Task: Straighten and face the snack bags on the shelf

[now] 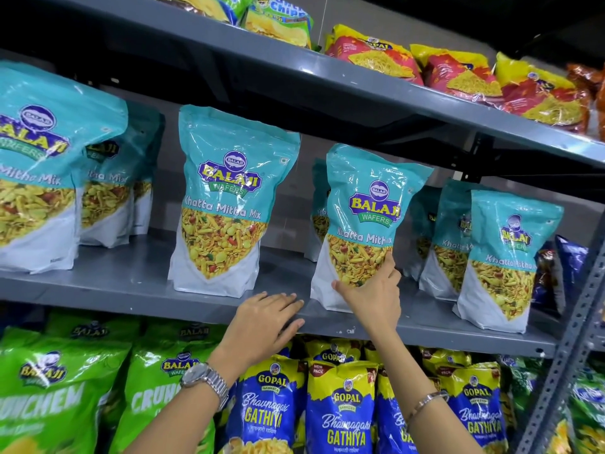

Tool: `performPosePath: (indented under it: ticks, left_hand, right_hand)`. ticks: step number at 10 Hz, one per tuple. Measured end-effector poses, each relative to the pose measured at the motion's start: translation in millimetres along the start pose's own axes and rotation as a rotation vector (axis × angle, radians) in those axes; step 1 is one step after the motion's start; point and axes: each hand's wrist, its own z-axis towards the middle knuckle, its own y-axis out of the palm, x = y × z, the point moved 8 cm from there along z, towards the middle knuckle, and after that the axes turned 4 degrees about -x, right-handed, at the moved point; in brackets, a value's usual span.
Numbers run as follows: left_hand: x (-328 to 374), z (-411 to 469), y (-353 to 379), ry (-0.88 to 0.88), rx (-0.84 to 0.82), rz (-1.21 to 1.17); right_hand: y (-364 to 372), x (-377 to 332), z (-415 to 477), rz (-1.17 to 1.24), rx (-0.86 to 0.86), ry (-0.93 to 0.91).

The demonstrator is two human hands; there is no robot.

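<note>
Teal Balaji Khatta Mitha Mix bags stand in a row on the grey middle shelf point(137, 283). My right hand point(371, 291) grips the lower right corner of one teal bag point(370, 204), which stands upright at the shelf's front, label facing me. My left hand point(265, 319) lies flat on the shelf's front lip, fingers together, holding nothing. It sits just left of that bag and below another upright teal bag point(229, 198). More teal bags stand at the far left point(42, 158) and at the right point(504, 257), with others behind them.
The shelf above point(360, 80) holds red-and-yellow snack bags point(458, 73). Below are green Balaji bags point(55, 388) and blue-and-yellow Gopal bags point(340, 404). A perforated metal upright point(569, 348) stands at the right. Dark blue bags point(569, 267) sit at the middle shelf's right end.
</note>
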Motion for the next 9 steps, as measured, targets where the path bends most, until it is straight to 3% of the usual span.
performPosePath:
  ticks: [7,9]
  left_hand:
    - [-0.2,2.2,1.5,-0.052,-0.125,-0.05]
    - [-0.5,23.3,-19.0,-0.009,-0.029,0.006]
  right_hand:
    - [0.3,4.1,0.2,0.055,-0.019,-0.02]
    - [-50.8,-6.2,-7.4,0.403,0.078,-0.12]
